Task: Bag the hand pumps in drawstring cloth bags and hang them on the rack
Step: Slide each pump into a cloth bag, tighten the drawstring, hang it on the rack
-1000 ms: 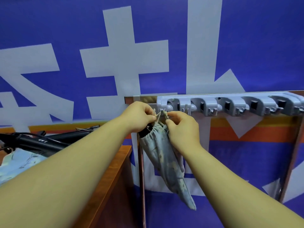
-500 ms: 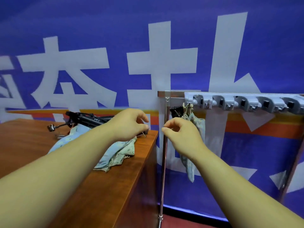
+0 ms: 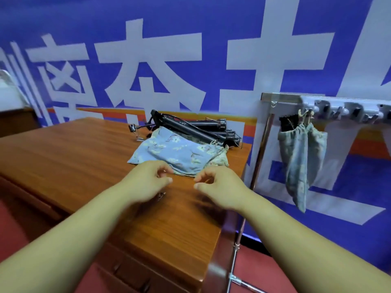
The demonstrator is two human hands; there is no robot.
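One filled drawstring bag (image 3: 300,157) hangs by its cord from the end hook of the rack (image 3: 347,106) nearest the tabletop, a black pump end poking out of its gathered mouth. So one pump looks done. The other hooks along the rack that are in view carry nothing.

What is left lies to the left of the rack, on the wooden tabletop (image 3: 74,155). A heap of black hand pumps (image 3: 201,127) sits there unbagged (several, though the tangle is too tight for a sure count). Nearer the person than the heap, and likewise left of the rack, lie the empty floral cloth bags (image 3: 179,153), flat and overlapping.

The left hand (image 3: 146,182) and the right hand (image 3: 220,185) hover low over the tabletop, left of the rack, just short of the bags' near edge. Each grip is released, fingers loosely curled around nothing.

By my reckoning the task is early on. The likely next step is to take up a fresh bag and open its mouth for another pump.
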